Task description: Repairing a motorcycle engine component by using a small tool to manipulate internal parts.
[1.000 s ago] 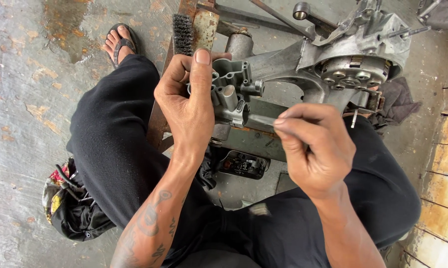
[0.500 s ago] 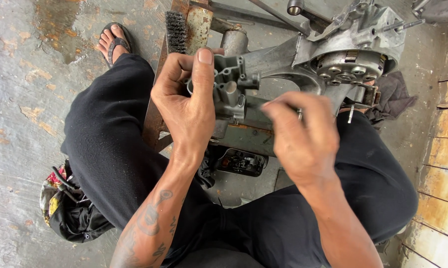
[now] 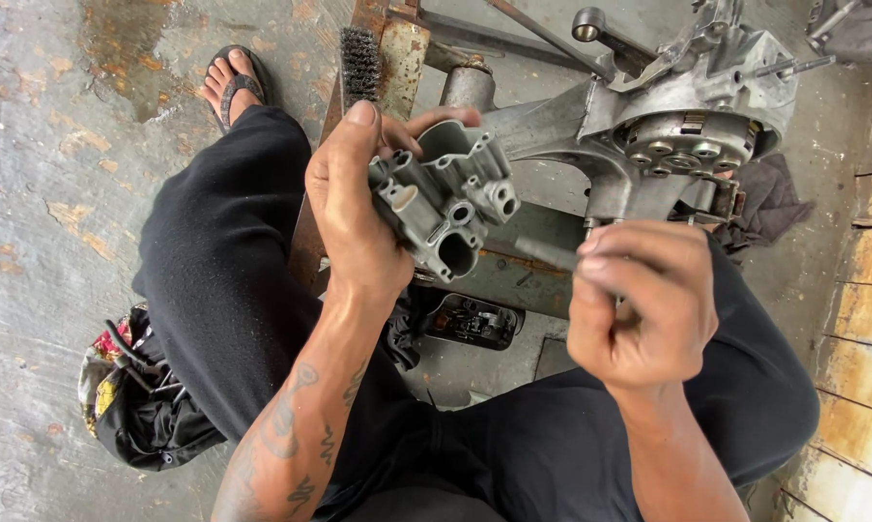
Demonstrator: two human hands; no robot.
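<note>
My left hand [image 3: 354, 217] grips a grey cast-metal engine part [image 3: 445, 198] with several round ports, held up over my lap with its open side facing me. My right hand [image 3: 643, 309] hovers to the right of and a little below the part, apart from it. Its fingers are curled into a fist and motion-blurred, and nothing shows between them. Behind both hands a large grey engine casing [image 3: 687, 126] with a ring of bolts lies on a rusty metal stand [image 3: 402, 58].
A wire brush [image 3: 360, 63] rests on the stand near my sandalled foot [image 3: 233, 82]. An open tool bag [image 3: 131, 396] sits on the concrete at my left. A small black part [image 3: 474, 321] lies between my knees, a dark rag [image 3: 769, 203] beside the casing, and wooden planks [image 3: 866, 290] at the right.
My left hand has lifted the cast part nearer and tilted it toward me. My right hand has drawn back from the part, down and to the right, closing from a pinch into a fist.
</note>
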